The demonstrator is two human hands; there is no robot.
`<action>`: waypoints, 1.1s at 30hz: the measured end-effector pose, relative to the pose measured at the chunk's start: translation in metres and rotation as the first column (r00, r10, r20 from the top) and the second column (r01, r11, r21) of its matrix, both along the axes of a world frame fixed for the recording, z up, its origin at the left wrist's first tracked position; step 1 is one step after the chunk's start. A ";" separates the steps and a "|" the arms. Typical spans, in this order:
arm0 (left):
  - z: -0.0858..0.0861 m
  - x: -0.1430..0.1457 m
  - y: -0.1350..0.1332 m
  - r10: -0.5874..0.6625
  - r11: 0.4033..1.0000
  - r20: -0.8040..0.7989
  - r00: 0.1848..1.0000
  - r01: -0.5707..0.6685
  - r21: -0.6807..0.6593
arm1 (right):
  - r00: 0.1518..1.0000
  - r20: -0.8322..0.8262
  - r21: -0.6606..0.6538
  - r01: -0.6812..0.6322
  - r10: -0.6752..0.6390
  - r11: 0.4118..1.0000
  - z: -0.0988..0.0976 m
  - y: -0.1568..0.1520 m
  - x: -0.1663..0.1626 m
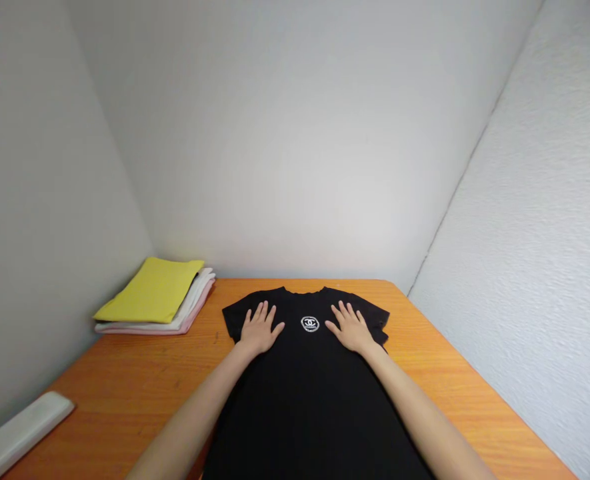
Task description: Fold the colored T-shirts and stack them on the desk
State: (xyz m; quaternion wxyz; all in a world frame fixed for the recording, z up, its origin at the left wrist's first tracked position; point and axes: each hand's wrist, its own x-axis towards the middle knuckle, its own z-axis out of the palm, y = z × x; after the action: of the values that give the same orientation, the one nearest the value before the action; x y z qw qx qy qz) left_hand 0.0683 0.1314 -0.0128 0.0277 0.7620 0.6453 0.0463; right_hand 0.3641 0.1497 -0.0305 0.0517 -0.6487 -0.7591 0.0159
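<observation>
A black T-shirt (315, 400) lies spread front side up, its neckline toward the far edge of the table and its lower part running out of view at the bottom. A round white emblem (310, 324) is printed on the chest. My left hand (261, 329) rests flat on the shirt near the left sleeve, fingers spread. On the other side of the emblem, my right hand (351, 328) also lies flat with its fingers apart, close to the right sleeve. Neither hand grips the cloth.
The wooden table (139, 380) meets walls at the back and left. A stack of folded clothes (155, 293), yellow on top with white and pink below, sits at the back left. A long white object (25, 430) lies at the near left edge.
</observation>
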 end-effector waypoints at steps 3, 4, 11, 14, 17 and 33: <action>0.000 -0.006 0.012 0.009 1.000 -0.003 1.000 -0.009 0.009 | 1.000 0.007 0.029 0.016 -0.016 0.999 -0.002 0.012 -0.005; -0.001 -0.007 0.015 0.011 1.000 -0.004 1.000 -0.011 0.013 | 1.000 0.006 0.042 0.020 -0.021 0.999 -0.003 0.015 -0.007; -0.009 -0.011 0.022 0.002 0.998 -0.016 1.000 -0.001 0.067 | 1.000 -0.012 0.072 0.011 -0.010 0.997 -0.010 0.023 -0.008; -0.011 -0.011 0.023 -0.005 0.997 -0.021 1.000 0.006 0.071 | 1.000 -0.019 0.060 0.013 -0.012 0.998 -0.010 0.024 -0.006; -0.010 -0.011 0.023 -0.009 0.998 -0.020 1.000 0.010 0.060 | 1.000 -0.024 0.037 0.016 -0.015 0.999 -0.009 0.024 -0.006; 0.019 0.013 0.065 -0.001 0.994 0.006 1.000 0.001 0.107 | 0.996 -0.042 0.099 -0.075 0.080 0.992 0.001 0.014 -0.023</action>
State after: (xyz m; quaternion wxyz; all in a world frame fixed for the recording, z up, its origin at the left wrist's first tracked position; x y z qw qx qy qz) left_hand 0.0816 0.1968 0.0061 -0.0114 0.7626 0.6414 0.0831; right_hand 0.3408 0.1634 -0.0294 0.1002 -0.6149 -0.7822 -0.0042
